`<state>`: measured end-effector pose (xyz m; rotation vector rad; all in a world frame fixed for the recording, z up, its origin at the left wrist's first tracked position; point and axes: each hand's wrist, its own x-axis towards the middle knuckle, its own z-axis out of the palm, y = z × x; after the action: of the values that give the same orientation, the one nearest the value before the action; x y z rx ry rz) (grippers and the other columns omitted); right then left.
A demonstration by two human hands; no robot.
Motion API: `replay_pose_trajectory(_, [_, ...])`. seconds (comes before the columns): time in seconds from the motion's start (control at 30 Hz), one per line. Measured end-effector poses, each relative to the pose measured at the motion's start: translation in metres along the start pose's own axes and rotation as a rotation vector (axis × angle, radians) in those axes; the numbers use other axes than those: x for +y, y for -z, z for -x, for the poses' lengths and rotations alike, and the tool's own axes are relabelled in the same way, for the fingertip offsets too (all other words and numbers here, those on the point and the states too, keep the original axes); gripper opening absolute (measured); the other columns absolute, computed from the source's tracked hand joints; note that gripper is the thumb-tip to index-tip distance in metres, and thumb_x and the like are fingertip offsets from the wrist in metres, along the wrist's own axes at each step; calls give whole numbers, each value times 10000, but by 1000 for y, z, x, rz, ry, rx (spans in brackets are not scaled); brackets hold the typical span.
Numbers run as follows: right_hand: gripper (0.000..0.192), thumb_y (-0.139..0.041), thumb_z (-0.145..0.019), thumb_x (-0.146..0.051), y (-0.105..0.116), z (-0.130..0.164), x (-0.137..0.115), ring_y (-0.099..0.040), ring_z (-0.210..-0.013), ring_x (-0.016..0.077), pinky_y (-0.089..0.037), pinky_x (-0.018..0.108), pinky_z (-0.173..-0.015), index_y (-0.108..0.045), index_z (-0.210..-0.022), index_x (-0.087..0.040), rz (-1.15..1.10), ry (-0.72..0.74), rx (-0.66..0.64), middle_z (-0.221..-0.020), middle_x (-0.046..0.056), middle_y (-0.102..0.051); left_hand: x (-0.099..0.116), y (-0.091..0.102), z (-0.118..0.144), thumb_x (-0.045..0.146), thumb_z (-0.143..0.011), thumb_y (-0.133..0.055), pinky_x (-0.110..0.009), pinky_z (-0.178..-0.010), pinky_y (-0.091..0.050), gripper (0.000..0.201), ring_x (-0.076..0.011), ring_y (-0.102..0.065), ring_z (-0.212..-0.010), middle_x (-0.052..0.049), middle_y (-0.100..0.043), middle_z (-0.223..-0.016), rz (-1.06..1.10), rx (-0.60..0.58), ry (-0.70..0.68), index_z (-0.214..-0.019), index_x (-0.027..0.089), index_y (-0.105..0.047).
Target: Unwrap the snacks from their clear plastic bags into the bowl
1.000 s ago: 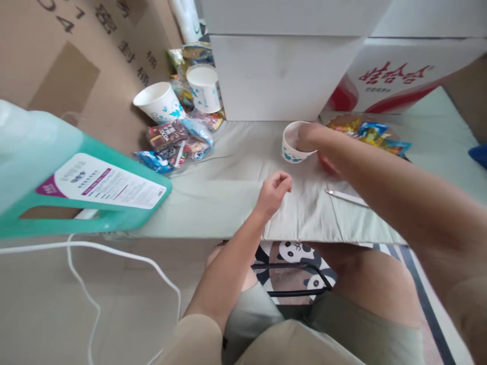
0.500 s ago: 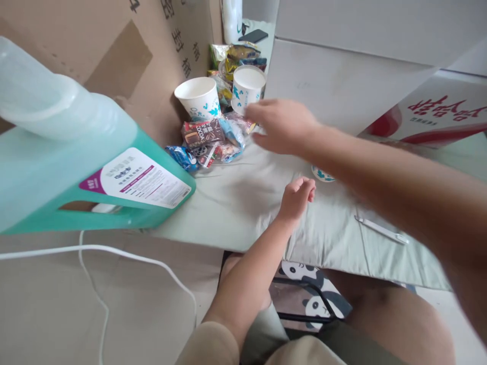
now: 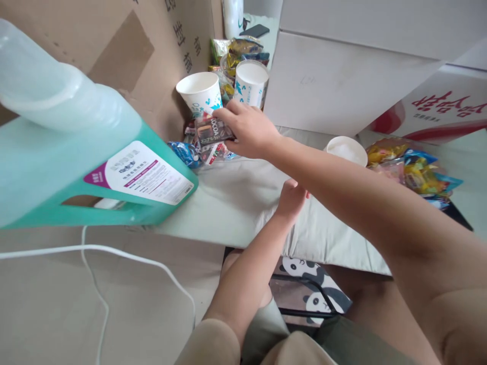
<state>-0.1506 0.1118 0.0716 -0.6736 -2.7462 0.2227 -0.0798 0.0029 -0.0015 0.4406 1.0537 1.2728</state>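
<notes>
Gripping a brown snack packet (image 3: 212, 132) marked "COCOA": right hand (image 3: 249, 129), fingers closed on it, atop the wrapper pile (image 3: 198, 151) at 11 o'clock. Left hand (image 3: 291, 200): loosely curled, empty, near the table edge (image 3: 236, 238). Paper cups (image 3: 201, 94) just behind.

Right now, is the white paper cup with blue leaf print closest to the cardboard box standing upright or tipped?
Tipped. The white paper cup with blue leaf print leans against the cardboard box, its open mouth tilted.
</notes>
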Motion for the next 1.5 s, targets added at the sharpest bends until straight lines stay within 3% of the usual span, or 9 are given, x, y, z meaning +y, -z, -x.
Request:
replay_pose_trajectory(0.2, [446,-626,-863,-465,58,158,2,-658,-1064,259,-567,398,-842,-590,-1268,-281,-812,-340,272,-1193,50,-682,-2,1,4,238,-848,-528,-238,-570,-324,274,-84,-422,-531,42,-455,-526,-143,-15,-83,-583,188,-478])
replay_pose_trajectory(0.33, [331,-599,-827,-499,44,266,3,-685,-755,211,-583,356,-636,-697,-1047,-272,-1433,-741,436,-962,31,-743,-13,0,3,370,-898,-530,-223,-660,-432,227,-99,-580,-653,12,-595,-699,-75,-77,-44,-784,183,-587])
replay_pose_trajectory(0.47, [323,-654,-770,-512,16,321,5,-689,-671,222,-606,376,-639,-725,-910,-230,-1649,-943,488,-813,37,-748,-30,-10,6,512,-894,-609,-275,-811,-520,375,-150,-675,-915,1,-688,-1063,-122,-243,-97,-1202,298,-592])
replay_pose_trajectory(0.6, [426,-608,-785,-603,-1,338,12,-702,-682,253,-599,405,-657,-698,-916,-208,-1650,-992,440,-774,66,-734,-50,-21,13,558,-806,-734,-350,-963,-529,582,-223,-671,-1116,-43,-680,-1258,-346,-447,-273,-1315,322,-581])
replay_pose_trajectory(0.73, [505,-470,-880,-674,5,350,20,-700,-775,259,-584,404,-684,-674,-907,-212,-1404,-961,313,-809,82,-721,-66,-29,17,497,-847,-706,-384,-1068,-495,454,-256,-632,-1236,-82,-668,-1339,-669,-476,-474,-1241,275,-667])
replay_pose_trajectory(0.93, [309,-496,-939,-405,34,395,47,-664,-991,298,-516,459,-926,-709,-1033,-203,-323,-879,318,-1033,123,-736,-70,-30,9,379,-852,-709,-394,-1027,-523,388,-227,-657,-1118,-79,-683,-1224,-981,-254,-630,-1224,269,-703])
replay_pose_trajectory(1.07, [392,-480,-923,-292,27,420,65,-590,-1181,359,-444,525,-1024,-652,-1253,-170,33,-861,229,-1260,181,-676,-65,-25,1,457,-942,-594,-401,-1003,-528,339,-218,-655,-1058,-90,-687,-1150,-977,-130,-698,-1167,255,-747])
replay_pose_trajectory(1.3, [248,-491,-946,-341,28,427,61,-639,-988,324,-477,479,-870,-685,-1046,-223,22,-971,270,-1018,146,-698,-63,-14,-5,423,-906,-666,-362,-917,-554,372,-188,-658,-960,-94,-655,-1180,-1037,-69,-725,-1234,252,-706])
replay_pose_trajectory(1.5, [313,-439,-988,-494,18,379,28,-585,-596,152,-487,305,-598,-522,-1156,-244,-808,-853,463,-845,22,-690,-69,-15,-3,314,-832,-761,-312,-896,-557,547,-181,-662,-1036,-73,-631,-1288,-982,-46,-689,-1327,275,-531])
